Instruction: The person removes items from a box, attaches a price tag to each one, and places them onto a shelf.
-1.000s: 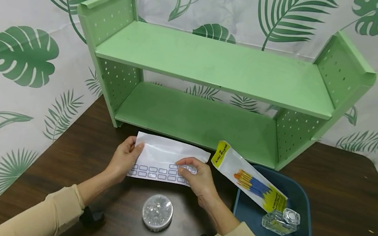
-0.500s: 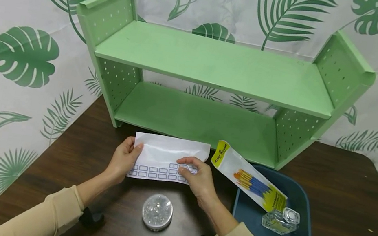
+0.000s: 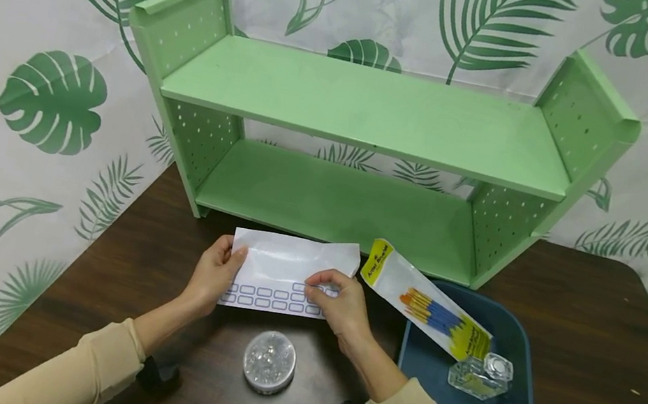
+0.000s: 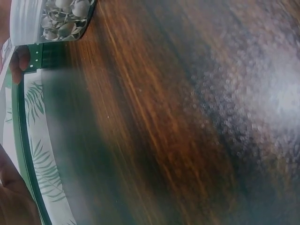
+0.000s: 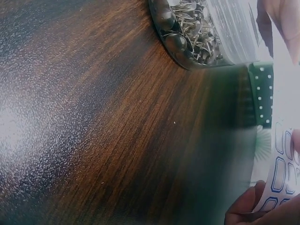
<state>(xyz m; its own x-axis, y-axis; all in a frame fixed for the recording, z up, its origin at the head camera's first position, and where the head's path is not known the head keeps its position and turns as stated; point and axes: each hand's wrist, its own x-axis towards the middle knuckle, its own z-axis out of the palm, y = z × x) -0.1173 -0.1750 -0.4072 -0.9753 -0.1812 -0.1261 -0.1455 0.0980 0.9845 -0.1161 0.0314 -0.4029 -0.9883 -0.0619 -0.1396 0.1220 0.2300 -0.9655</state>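
A white sheet of sticker labels (image 3: 276, 261), with rows of blue-outlined boxes along its lower part, is held up over the table in front of the shelf. My left hand (image 3: 209, 276) grips its left edge, thumb on the front. At the right side my right hand (image 3: 345, 309) pinches at a label in the upper row with thumb and forefinger. Its other fingers (image 5: 243, 204) show behind the sheet's edge in the right wrist view. Below the sheet stands a round clear tub (image 3: 270, 361); thumbtack-like metal pieces (image 5: 199, 35) fill it in the right wrist view.
Behind the hands stands a green two-tier shelf (image 3: 371, 107). A dark blue bin (image 3: 511, 401) at the right has a packet of artist brushes (image 3: 429, 303) across its far left corner and a glass bottle (image 3: 481, 376). Two black objects (image 3: 158, 376) lie near the sleeves.
My right thumb and forefinger tips have come slightly closer together at the label. The sheet has shifted only a little, and the left hand keeps its grip.
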